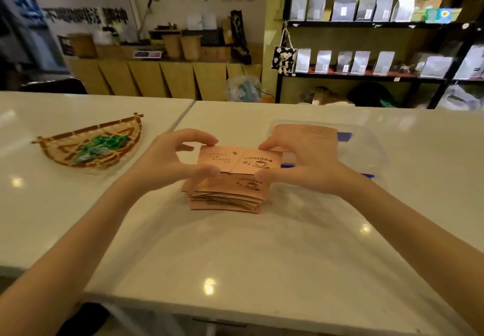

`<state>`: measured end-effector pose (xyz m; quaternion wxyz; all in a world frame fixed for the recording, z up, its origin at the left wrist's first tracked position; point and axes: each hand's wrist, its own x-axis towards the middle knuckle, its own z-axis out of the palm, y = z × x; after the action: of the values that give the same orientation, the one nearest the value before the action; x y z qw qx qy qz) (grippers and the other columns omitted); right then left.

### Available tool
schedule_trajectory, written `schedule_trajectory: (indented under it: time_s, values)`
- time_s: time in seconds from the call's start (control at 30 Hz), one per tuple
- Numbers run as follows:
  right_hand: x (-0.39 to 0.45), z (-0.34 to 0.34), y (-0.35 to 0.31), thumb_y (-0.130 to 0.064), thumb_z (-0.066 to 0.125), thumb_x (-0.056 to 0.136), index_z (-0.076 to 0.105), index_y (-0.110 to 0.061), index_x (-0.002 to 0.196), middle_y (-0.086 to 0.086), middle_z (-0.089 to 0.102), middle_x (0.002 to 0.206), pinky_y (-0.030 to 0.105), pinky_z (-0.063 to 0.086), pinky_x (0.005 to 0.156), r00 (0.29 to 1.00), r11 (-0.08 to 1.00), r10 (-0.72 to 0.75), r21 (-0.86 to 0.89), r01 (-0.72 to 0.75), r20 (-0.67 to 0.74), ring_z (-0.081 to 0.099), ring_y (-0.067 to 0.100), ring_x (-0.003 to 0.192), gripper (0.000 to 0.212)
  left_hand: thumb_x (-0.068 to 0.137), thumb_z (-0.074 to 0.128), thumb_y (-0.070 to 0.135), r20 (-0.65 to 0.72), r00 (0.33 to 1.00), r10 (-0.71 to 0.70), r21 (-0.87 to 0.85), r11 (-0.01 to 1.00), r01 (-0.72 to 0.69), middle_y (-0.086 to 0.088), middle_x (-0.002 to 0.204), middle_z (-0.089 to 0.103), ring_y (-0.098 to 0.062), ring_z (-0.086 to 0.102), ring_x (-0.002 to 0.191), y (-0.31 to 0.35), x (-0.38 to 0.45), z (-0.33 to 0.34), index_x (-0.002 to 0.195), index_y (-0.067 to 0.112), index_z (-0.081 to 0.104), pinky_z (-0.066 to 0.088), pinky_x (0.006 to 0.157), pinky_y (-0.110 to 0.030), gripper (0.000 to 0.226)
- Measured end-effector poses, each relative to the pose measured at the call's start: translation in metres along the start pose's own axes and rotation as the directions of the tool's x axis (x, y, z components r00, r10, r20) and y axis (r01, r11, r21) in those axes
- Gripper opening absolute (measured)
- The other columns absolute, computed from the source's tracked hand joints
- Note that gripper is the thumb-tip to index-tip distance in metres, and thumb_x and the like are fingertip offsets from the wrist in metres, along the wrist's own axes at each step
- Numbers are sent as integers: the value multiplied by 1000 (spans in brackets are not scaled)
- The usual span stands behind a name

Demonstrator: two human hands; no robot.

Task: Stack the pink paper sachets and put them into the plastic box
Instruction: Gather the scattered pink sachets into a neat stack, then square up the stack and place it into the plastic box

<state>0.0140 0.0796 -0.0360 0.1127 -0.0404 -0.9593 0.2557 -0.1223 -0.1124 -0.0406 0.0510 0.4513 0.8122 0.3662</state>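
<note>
A stack of pink paper sachets (227, 196) printed with a coffee cup lies on the white table, its edges uneven. Two sachets (237, 160) are held side by side just above the stack, slightly overlapping. My left hand (170, 160) pinches the left one between thumb and fingers. My right hand (301, 162) pinches the right one the same way. Behind my right hand stands the clear plastic box (366, 152) with blue clips, and a pink sachet (314, 131) lies inside it, partly hidden by my hand.
A woven bamboo tray (89, 147) with green wrapped items sits on the adjoining table at the left. A seam (183, 115) divides the two white tables. Shelves with bags and a wooden counter stand behind.
</note>
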Motion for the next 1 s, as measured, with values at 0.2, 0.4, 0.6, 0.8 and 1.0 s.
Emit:
schedule_trajectory:
  time_s: [0.2, 0.4, 0.6, 0.8, 1.0]
  values:
    - [13, 23, -13, -58, 54, 75, 49, -27, 125, -5, 47, 137, 26, 23, 104, 988, 975, -66, -200, 92, 137, 36, 10, 126, 59, 45, 70, 65, 83, 994, -67, 60, 996, 62, 35, 96, 59, 9, 50, 102, -30, -9, -10, 94, 45, 59, 38, 88, -14, 54]
    - [16, 28, -10, -64, 44, 77, 47, -25, 126, -3, 52, 130, 30, 19, 110, 962, 927, -95, -329, 178, 255, 39, 14, 125, 63, 57, 73, 46, 126, 990, -63, 119, 992, 48, 33, 101, 49, 11, 46, 95, -36, -12, -5, 100, 37, 60, 32, 79, -4, 46]
    - [33, 11, -14, -50, 46, 84, 46, -29, 127, -7, 43, 140, 23, 31, 98, 971, 980, -75, -165, 114, 228, 37, 8, 125, 48, 42, 55, 80, 265, 958, -109, 61, 993, 97, 33, 112, 50, 16, 43, 104, -44, 17, -25, 102, 46, 56, 33, 89, -13, 69]
    - [67, 10, -27, -40, 54, 84, 34, -28, 136, -6, 42, 141, 18, 37, 91, 860, 995, 76, 15, -97, 504, 44, 11, 123, 57, 73, 64, 43, 576, 767, -283, 255, 954, 160, 18, 117, 46, -3, 42, 112, -40, 52, -17, 124, 33, 44, 34, 92, -18, 56]
    - [79, 27, -23, -49, 55, 80, 31, -25, 138, -6, 42, 139, 28, 39, 98, 751, 969, 230, -218, -117, 618, 48, 15, 117, 67, 69, 67, 47, 665, 664, -343, 342, 930, 138, 14, 116, 54, -10, 50, 109, -42, 64, -8, 122, 31, 46, 39, 88, -14, 59]
